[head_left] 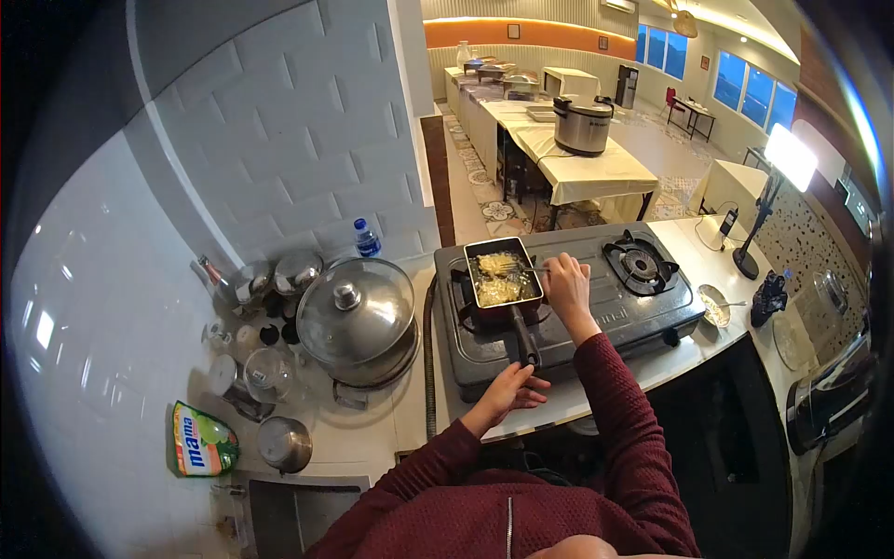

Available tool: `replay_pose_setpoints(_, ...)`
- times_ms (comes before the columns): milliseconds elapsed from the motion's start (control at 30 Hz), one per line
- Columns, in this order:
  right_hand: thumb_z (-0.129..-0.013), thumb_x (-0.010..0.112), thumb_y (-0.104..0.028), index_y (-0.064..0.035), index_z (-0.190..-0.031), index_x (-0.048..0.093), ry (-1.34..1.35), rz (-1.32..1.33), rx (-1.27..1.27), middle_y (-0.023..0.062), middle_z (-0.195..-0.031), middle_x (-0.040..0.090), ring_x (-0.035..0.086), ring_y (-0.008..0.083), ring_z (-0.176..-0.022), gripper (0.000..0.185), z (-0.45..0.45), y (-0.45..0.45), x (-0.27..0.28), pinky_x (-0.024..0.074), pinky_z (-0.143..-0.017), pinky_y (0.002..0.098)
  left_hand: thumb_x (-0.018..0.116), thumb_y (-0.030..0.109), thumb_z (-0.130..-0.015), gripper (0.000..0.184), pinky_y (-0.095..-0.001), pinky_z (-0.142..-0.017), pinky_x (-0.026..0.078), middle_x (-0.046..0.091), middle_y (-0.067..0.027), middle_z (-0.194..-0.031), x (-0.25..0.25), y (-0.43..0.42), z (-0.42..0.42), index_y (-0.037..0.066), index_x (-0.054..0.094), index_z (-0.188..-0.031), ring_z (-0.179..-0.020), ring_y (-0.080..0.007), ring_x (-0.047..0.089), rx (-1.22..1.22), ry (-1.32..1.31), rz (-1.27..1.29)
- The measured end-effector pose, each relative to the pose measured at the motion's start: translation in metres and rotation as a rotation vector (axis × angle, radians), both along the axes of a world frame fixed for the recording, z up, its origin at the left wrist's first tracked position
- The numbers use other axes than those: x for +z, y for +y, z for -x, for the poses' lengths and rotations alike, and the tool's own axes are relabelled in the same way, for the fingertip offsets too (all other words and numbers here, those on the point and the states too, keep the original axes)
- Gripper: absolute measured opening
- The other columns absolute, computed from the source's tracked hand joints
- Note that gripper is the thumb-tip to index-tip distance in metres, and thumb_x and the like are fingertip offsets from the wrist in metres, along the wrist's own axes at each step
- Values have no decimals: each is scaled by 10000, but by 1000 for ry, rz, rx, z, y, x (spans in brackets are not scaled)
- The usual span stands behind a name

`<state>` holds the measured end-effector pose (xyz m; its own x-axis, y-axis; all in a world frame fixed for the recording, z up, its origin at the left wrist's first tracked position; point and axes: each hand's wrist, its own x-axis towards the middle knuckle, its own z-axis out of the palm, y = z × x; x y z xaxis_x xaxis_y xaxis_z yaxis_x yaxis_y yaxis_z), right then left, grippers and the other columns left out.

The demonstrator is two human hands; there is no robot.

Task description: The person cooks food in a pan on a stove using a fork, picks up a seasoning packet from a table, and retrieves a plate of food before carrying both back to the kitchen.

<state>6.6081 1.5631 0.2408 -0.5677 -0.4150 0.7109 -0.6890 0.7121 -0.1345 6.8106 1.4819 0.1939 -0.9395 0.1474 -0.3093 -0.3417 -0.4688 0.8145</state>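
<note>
A small rectangular pan (519, 321) sits on the left burner of the black gas stove (582, 321), with yellowish food (497, 279) frying in it. My right hand (566, 284) is closed round the handle of a fork-like utensil (526, 269), whose head reaches into the food. Just below the end of the pan's handle is my left hand (509, 395), its fingers apart and nothing held in them; the thumb is close to the handle, and whether it touches is unclear.
Left of the stove stands a large pot with a glass lid (358, 312), beside glass jars (270, 373), a blue-capped bottle (367, 238) and a green pouch (202, 442). The right burner (642, 265) has no pan. Further right are a bowl (714, 306) and a lamp (791, 158).
</note>
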Motion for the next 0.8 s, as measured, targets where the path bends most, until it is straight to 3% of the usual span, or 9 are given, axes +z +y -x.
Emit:
replay_pose_setpoints(367, -734, 608, -158, -133, -858, 604, -8, 81, -58, 31, -821, 522, 531, 200, -857, 127, 6, -13, 2, 344, -736, 358, 419, 361, -930, 272, -336, -698, 497, 588, -152, -1036, -2, 0, 3, 104, 362, -997, -795, -216, 623, 5, -8, -18)
replay_pose_setpoints(600, -755, 547, -155, -118, -736, 554, 81, -26, -21, 39, -783, 520, 533, 208, -813, 42, 12, -37, -5, 357, -705, 373, 420, 385, -925, 303, -346, -703, 489, 580, -155, -1025, -5, 4, 7, 99, 361, -1006, -794, -223, 606, 30, -12, -34)
replay_pose_setpoints(700, -734, 595, -146, -139, -820, 601, 24, -73, -12, 44, -791, 510, 530, 197, -835, 86, 10, -33, -5, 343, -727, 353, 426, 369, -924, 307, -303, -646, 498, 599, -130, -976, 1, 6, 9, 79, 360, -1000, -732, -206, 620, 59, -22, -13)
replay_pose_setpoints(800, -742, 573, -129, -119, -818, 598, 37, 77, -5, 68, -798, 534, 546, 231, -819, 81, -3, -23, 7, 375, -711, 368, 427, 374, -920, 304, -300, -644, 498, 604, -128, -964, -2, 7, 16, 82, 370, -981, -731, -204, 621, 76, 4, 22)
